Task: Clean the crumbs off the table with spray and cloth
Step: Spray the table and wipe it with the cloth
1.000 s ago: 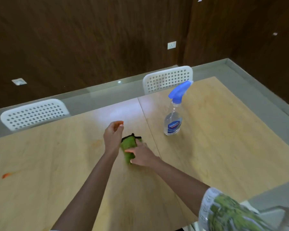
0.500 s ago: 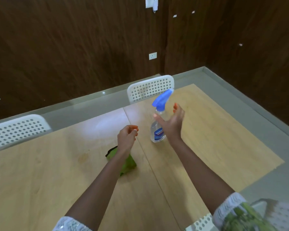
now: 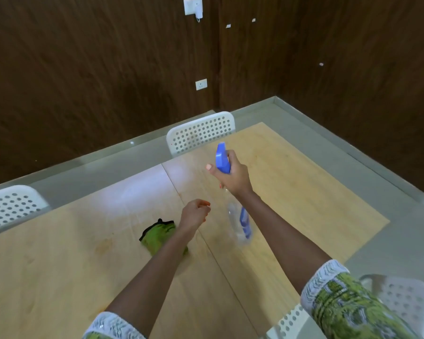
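1. I see the spray bottle [image 3: 240, 223] lifted off the tabletop [image 3: 291, 182], tilted, with its blue trigger head [image 3: 222, 158] at the top and its clear body hanging below and nearer me, blurred by motion.
2. The bottle carries a blue label, but the blur makes its writing unreadable to me; I can make out no brand.
3. My right hand [image 3: 233, 176] is the grip on it: fingers curled round the neck just under the trigger head, thumb out to the left.
4. My left hand [image 3: 195, 214] hangs above the tabletop just left of the bottle's body, fingers loosely curled together and holding nothing; the nails look orange.
5. The green cloth [image 3: 157, 237], with a dark edge, lies crumpled on the tabletop under my left forearm, part of it hidden by the arm; no hand touches it.
6. A seam runs across the pale wood tabletop between the cloth and the bottle. I see faint smudges on the wood left of the cloth, but I cannot tell any crumbs.
7. Both my sleeves have white lace cuffs and a green print.
8. White perforated chairs [image 3: 201, 133] stand at the far edge, at the left edge and at the lower right.
9. Behind is a dark wood wall with a white socket [image 3: 201, 84] and a plugged-in adapter higher up.
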